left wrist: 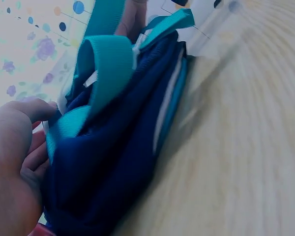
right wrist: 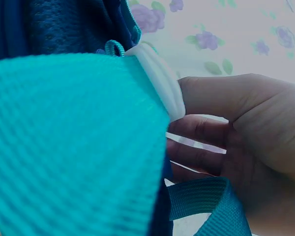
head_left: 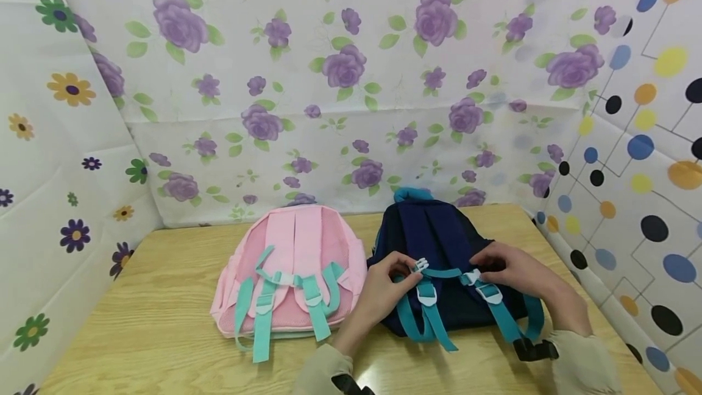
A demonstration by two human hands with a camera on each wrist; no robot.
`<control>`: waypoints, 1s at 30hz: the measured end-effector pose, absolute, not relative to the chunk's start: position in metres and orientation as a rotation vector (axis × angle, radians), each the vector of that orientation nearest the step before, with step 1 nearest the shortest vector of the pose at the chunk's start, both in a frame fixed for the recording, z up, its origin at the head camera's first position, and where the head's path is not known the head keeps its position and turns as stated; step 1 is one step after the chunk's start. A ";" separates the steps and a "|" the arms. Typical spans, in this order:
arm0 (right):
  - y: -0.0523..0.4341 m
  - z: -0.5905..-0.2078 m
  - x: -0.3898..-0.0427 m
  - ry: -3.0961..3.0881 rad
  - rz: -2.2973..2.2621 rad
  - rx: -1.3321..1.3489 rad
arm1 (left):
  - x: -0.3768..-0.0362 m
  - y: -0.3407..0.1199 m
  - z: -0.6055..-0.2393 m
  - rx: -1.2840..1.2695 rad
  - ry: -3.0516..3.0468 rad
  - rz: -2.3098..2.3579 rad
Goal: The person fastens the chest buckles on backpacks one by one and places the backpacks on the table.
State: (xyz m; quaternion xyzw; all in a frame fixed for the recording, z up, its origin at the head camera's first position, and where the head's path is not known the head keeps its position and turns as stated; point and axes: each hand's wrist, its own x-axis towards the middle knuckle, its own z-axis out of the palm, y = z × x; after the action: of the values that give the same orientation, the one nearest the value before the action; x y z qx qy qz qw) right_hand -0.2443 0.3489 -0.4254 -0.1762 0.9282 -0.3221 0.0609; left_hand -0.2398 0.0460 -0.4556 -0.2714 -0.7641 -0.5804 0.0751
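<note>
The left hand (head_left: pixel 386 288) pinches a white clip (head_left: pixel 420 266) and the right hand (head_left: pixel 512 270) pinches the white buckle (head_left: pixel 471 277) on the teal chest strap (head_left: pixel 445 273) of a navy backpack (head_left: pixel 439 236), lying strap-side up on the wooden counter (head_left: pixel 153 322) just beside a pink backpack (head_left: pixel 293 261).

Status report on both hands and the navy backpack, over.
Left hand pinches white clip. Right hand grips chest strap. Navy backpack flat; pink backpack beside.
</note>
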 end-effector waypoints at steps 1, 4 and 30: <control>0.349 -0.426 -0.244 2.806 -0.963 -0.537 | -0.237 0.046 -0.453 -0.819 -2.288 -1.743; 0.350 -0.427 -0.243 2.796 -0.943 -0.553 | -0.230 0.045 -0.447 -0.837 -2.284 -1.752; 0.340 -0.420 -0.244 2.837 -0.824 -0.570 | -0.243 0.050 -0.471 -0.771 -2.332 -1.725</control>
State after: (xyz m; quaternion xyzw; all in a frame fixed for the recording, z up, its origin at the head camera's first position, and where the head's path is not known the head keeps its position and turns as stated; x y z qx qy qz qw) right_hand -0.2439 0.3395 -0.4200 -0.1889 0.9408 -0.2734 0.0665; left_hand -0.2431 0.0503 -0.4713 -0.2563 -0.7750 -0.5734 0.0700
